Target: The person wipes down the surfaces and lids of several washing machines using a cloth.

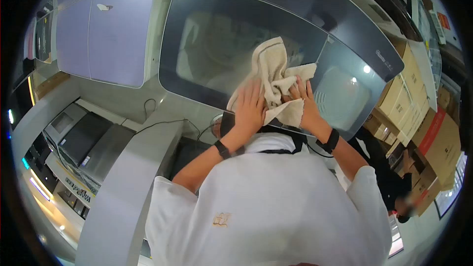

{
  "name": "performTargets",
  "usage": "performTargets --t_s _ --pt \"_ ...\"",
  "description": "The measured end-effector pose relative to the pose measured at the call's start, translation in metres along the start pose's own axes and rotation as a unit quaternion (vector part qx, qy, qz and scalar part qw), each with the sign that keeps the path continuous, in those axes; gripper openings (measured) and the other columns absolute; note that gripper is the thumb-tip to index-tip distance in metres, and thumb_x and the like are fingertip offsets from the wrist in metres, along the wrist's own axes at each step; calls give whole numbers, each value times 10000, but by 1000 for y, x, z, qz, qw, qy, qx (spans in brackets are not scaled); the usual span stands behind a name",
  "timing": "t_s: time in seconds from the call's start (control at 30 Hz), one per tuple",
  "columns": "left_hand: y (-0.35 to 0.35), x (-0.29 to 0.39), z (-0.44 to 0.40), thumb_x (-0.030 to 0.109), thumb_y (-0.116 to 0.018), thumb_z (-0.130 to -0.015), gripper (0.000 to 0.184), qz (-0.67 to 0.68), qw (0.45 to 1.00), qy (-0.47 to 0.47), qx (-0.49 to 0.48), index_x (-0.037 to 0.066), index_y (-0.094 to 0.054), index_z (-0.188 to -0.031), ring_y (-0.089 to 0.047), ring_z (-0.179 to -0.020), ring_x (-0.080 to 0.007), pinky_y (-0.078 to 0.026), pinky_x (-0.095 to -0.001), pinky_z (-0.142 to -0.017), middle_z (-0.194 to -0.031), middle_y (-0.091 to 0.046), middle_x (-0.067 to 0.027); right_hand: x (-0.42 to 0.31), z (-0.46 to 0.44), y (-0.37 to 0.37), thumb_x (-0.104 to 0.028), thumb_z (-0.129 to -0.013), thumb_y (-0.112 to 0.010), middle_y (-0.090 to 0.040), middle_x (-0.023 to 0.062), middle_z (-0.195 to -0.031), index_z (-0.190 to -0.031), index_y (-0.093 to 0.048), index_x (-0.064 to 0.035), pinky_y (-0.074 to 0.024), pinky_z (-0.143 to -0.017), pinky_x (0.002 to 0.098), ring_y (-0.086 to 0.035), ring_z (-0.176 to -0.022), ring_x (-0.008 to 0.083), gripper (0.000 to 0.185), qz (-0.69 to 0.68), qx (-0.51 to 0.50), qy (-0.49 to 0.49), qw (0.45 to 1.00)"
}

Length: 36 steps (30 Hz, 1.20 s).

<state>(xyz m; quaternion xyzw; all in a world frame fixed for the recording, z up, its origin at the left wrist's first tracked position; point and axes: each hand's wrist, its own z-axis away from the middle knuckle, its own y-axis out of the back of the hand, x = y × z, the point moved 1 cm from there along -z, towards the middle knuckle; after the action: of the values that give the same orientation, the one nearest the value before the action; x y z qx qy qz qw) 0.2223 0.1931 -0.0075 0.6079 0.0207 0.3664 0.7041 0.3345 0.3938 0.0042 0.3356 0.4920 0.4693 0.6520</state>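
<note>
A crumpled cream cloth [271,76] lies on the dark glass front of a large appliance [217,15], near its lower edge. My left hand [250,106] rests flat on the cloth's left part, its fingers extended and pointing up the glass. On the right side of the cloth is my right hand [308,106], with the fingers spread over its folds and part of the cloth lying across the palm. Both wrists wear black bands.
Left of the appliance stands a lilac two-door cabinet [118,34]. Dark machines [93,140] sit at the lower left, beside a grey panel [123,182]. Stacked cardboard boxes [404,93] are at the right, near a person in black [389,177]. A cable [172,120] runs below the appliance.
</note>
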Motion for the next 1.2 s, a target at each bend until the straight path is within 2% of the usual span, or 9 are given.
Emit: performTargets --t_s 0.1,0.2,0.3,0.47,0.67,0.77,1.0,1.13,1.2 --pt "-7 -19 0 344 -666 -933 718 28 999 -35 15 47 -461 -1553 -321 -1532 -392 -233 -580 -1244 -1657 -373 -184 3 17 1 -414 -922 -650 -437 158 -1585 -1460 -599 -234 -179 -1242 673 -243 -1573 425 570 -60 17 -26 998" --pt "11 -27 -20 340 -623 -952 671 -36 998 -30 53 46 -481 -1539 -315 -1544 -402 -245 -608 -1233 -1666 -364 -182 39 19 6 -400 -918 -684 -440 157 -1585 -1519 -550 -251 -183 -1223 701 -257 -1568 416 634 129 -37 -3 991" --pt "19 -33 -59 330 -596 -978 680 -91 989 24 114 69 -432 -1584 -314 -1548 -406 -258 -624 -1224 -1674 -353 -184 71 -25 13 -355 -903 -714 -442 162 -1587 -1533 -532 -242 -183 -1213 716 -264 -1561 427 666 48 120 -50 990" --pt "29 -30 -118 267 -578 -986 663 -65 968 93 222 23 -416 -1581 -306 -1548 -428 -254 -645 -1214 -1677 -341 -202 68 -106 38 -342 -933 -682 -423 236 -1581 -1561 -489 -185 -201 -1215 695 -244 -1555 474 676 14 185 -34 982" --pt "12 -43 -103 169 -536 -956 584 -81 980 64 168 -83 -487 -1481 -302 -1539 -472 -245 -629 -1225 -1670 -330 -254 15 -115 17 -249 -936 -617 -549 271 -1474 -1335 -668 -46 -263 -1236 607 -398 -1479 479 451 37 185 28 982" --pt "17 -40 -61 199 -556 -972 608 -89 990 49 101 -33 -467 -1526 -302 -1552 -436 -245 -620 -1229 -1679 -333 -224 4 -71 10 -200 -935 -626 -540 281 -1461 -1397 -597 -19 -267 -1246 581 -402 -1480 466 498 -38 145 47 988" --pt "51 -108 -79 271 -588 -996 658 -153 979 -1 138 106 -417 -1609 -346 -1548 -341 -217 -623 -1239 -1665 -390 -149 12 -72 30 -229 -966 -650 -484 343 -1485 -1586 -388 -13 -281 -1237 588 -346 -1509 482 707 48 99 -93 990" --pt "89 -146 -134 257 -588 -990 633 -111 974 6 199 94 -445 -1585 -387 -1523 -333 -222 -622 -1236 -1644 -425 -133 -20 -142 26 -260 -959 -661 -423 343 -1549 -1564 -409 8 -301 -1215 614 -343 -1501 507 708 31 213 -200 956" --pt "103 -161 -147 248 -592 -981 618 -94 970 11 222 87 -471 -1565 -404 -1513 -328 -228 -613 -1237 -1633 -443 -128 -56 -180 25 -264 -960 -654 -441 340 -1530 -1550 -429 10 -289 -1215 625 -363 -1481 515 688 30 176 -207 962"
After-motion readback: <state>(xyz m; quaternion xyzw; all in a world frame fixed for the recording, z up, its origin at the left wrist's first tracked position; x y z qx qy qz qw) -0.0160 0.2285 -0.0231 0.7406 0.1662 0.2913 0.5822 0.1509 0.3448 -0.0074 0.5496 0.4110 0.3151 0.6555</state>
